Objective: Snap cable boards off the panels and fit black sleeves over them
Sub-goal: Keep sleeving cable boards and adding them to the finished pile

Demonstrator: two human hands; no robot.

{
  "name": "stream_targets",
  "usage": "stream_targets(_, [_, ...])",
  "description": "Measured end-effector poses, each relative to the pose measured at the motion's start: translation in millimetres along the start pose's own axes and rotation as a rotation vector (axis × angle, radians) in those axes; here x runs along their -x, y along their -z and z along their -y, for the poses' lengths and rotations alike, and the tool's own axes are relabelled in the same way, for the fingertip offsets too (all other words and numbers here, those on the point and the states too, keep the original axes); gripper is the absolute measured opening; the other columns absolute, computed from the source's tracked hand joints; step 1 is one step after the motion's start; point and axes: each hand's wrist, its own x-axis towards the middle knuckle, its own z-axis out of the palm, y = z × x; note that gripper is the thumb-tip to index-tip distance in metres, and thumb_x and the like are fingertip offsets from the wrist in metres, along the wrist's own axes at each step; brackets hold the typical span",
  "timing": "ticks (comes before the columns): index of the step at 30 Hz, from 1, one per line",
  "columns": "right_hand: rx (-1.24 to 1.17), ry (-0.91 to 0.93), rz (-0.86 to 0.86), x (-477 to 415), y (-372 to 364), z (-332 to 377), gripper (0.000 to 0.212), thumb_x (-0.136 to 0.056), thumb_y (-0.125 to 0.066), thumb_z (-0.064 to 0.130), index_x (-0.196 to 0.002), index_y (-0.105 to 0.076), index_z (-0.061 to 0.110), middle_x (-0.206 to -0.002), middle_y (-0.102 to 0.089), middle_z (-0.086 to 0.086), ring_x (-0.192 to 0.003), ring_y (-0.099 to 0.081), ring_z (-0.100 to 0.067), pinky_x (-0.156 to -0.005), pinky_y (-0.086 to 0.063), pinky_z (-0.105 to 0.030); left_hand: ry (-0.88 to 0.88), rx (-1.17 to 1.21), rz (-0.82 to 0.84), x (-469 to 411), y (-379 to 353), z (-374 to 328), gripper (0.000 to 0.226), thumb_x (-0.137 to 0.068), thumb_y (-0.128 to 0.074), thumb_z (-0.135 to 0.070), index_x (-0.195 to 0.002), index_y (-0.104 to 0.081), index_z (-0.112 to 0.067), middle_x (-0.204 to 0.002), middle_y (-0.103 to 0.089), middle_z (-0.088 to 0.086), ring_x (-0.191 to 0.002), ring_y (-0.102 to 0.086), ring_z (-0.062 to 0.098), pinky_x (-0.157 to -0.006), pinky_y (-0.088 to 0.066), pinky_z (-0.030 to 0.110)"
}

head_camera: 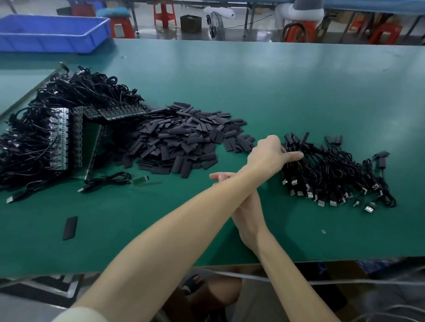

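On the green surface [286, 90], arms crossed; left hand [273, 156] out to the right, thumb straight against the tangled heap of sleeved cables [331, 174], fingers hidden behind it, so cannot tell whether gripping or letting go; right hand [245, 211] tucked under the left forearm, fingertips [219, 177] straight and pointing left, released, with nothing visible in them. Likely next: the loose cable [109, 180] with its bare green board [141, 180], lying left of both hands, long axis running left to right, board end toward the hands; nearer to the right hand, aimed that way. Beyond it, the heap of sleeves [182, 143]: flat, matt black, short strips, loosely piled; one stray sleeve [70, 227] close to the near edge. Far left, panels [62, 140] on edge, stiff and glinting, half buried in glossy black leads.
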Motion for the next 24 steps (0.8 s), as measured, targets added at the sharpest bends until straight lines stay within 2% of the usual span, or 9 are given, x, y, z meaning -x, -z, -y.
stream_targets(2, [0.102, -0.008, -0.032, -2, 0, 0, 0.026, -0.104, -0.043, -0.004, -0.117, -0.064, -0.012, -0.079, -0.071, -0.002, -0.071, -0.061, -0.012, -0.068, -0.049, -0.024, -0.05, 0.054, -0.075, 6, 10, -2, 0.059, -0.088, -0.074, -0.053, -0.063, -0.034, -0.018, -0.056, -0.038, 0.0, -0.054, -0.031, 0.023, -0.055, -0.027, 0.032])
stream_targets(5, [0.456, 0.089, -0.103, -3, 2, -5, 0.023, -0.1, -0.049, 0.001, -0.086, -0.067, 0.002, -0.066, -0.069, 0.001, -0.061, -0.058, -0.012, -0.063, -0.045, -0.028, -0.119, 0.065, -0.127, 18, 38, -2, 0.041, -0.092, -0.07, -0.049, -0.079, -0.052, -0.014, -0.077, -0.067, 0.006, -0.057, -0.055, 0.023, -0.061, -0.047, 0.033])
stream_targets(7, [0.374, 0.12, -0.083, -2, 0, -5, 0.021, -0.105, -0.052, 0.008, -0.09, -0.067, 0.008, -0.068, -0.07, 0.002, -0.061, -0.059, -0.01, -0.061, -0.048, -0.025, -0.155, -0.035, -0.099, 28, 65, 9, 0.028, -0.094, -0.07, -0.041, -0.086, -0.058, -0.016, -0.086, -0.071, 0.003, -0.055, -0.063, 0.014, -0.062, -0.053, 0.029])
stream_targets(9, [0.288, 0.11, -0.055, -1, -1, -4, 0.017, -0.107, -0.054, 0.014, -0.102, -0.07, 0.012, -0.076, -0.073, -0.002, -0.067, -0.062, -0.013, -0.062, -0.05, -0.027, -0.162, -0.14, -0.047, 41, 93, 27, 0.017, -0.094, -0.07, -0.031, -0.084, -0.063, -0.019, -0.082, -0.072, -0.002, -0.054, -0.065, 0.01, -0.06, -0.052, 0.026])
stream_targets(12, [0.349, 0.13, -0.035, -3, 1, -5, 0.018, -0.107, -0.053, 0.014, -0.109, -0.071, 0.016, -0.08, -0.074, -0.003, -0.07, -0.064, -0.013, -0.062, -0.051, -0.026, -0.096, -0.299, -0.029, 66, 135, 58, 0.009, -0.093, -0.07, -0.026, -0.088, -0.067, -0.02, -0.081, -0.072, -0.004, -0.063, -0.068, 0.01, -0.06, -0.054, 0.029])
stream_targets(16, [0.362, 0.155, -0.015, -1, 2, -6, 0.019, -0.107, -0.053, 0.012, -0.111, -0.072, 0.015, -0.083, -0.075, -0.005, -0.071, -0.064, -0.011, -0.063, -0.052, -0.024, 0.058, -0.509, -0.088, 96, 186, 97, 0.016, -0.09, -0.075, -0.033, -0.093, -0.067, -0.02, -0.091, -0.068, -0.006, -0.079, -0.064, 0.01, -0.072, -0.055, 0.032])
stream_targets(19, [0.368, 0.158, -0.004, 0, 1, -6, 0.019, -0.106, -0.053, 0.012, -0.11, -0.071, 0.015, -0.084, -0.075, -0.005, -0.072, -0.065, -0.011, -0.063, -0.052, -0.023, 0.233, -0.676, 0.029, 113, 214, 116, 0.034, -0.084, -0.081, -0.041, -0.098, -0.064, -0.015, -0.094, -0.065, -0.002, -0.087, -0.063, 0.019, -0.083, -0.056, 0.041])
stream_targets(21, [0.375, 0.156, -0.002, 0, 1, -6, 0.019, -0.106, -0.053, 0.012, -0.11, -0.071, 0.016, -0.084, -0.075, -0.005, -0.073, -0.065, -0.011, -0.064, -0.053, -0.024, 0.306, -0.725, 0.128, 119, 222, 126, 0.031, -0.084, -0.082, -0.038, -0.099, -0.066, -0.016, -0.097, -0.065, -0.001, -0.091, -0.063, 0.02, -0.086, -0.055, 0.041])
stream_targets(24, [0.382, 0.159, -0.002, 0, 1, -7, 0.019, -0.106, -0.054, 0.012, -0.11, -0.072, 0.016, -0.084, -0.075, -0.004, -0.073, -0.065, -0.011, -0.064, -0.053, -0.024, 0.321, -0.722, 0.111, 123, 222, 138, 0.021, -0.086, -0.081, -0.031, -0.094, -0.068, -0.016, -0.097, -0.068, 0.002, -0.089, -0.065, 0.022, -0.083, -0.056, 0.04])
